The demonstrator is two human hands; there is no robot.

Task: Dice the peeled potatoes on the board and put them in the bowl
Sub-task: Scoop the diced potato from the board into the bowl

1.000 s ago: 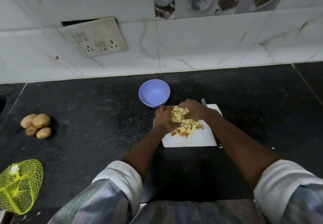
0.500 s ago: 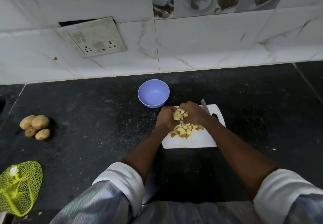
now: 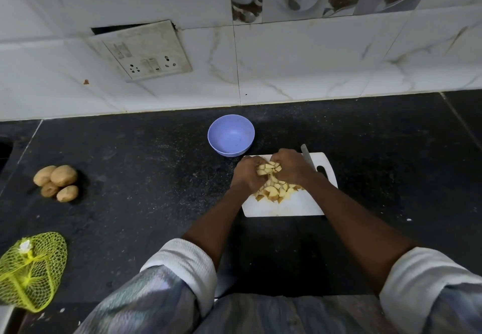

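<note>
A person's two hands meet over a white cutting board on a black counter. The left hand and right hand are cupped toward each other, fingers curled around a scoop of diced potato pieces held between them at the board's far left corner. More diced pieces lie heaped on the board just nearer. A knife rests along the board's far right side, partly hidden behind the right hand. A lilac bowl stands just beyond the board, to the far left, with nothing in it. Well to the left lie four whole unpeeled potatoes, and a yellow mesh bag at the near left edge.
</note>
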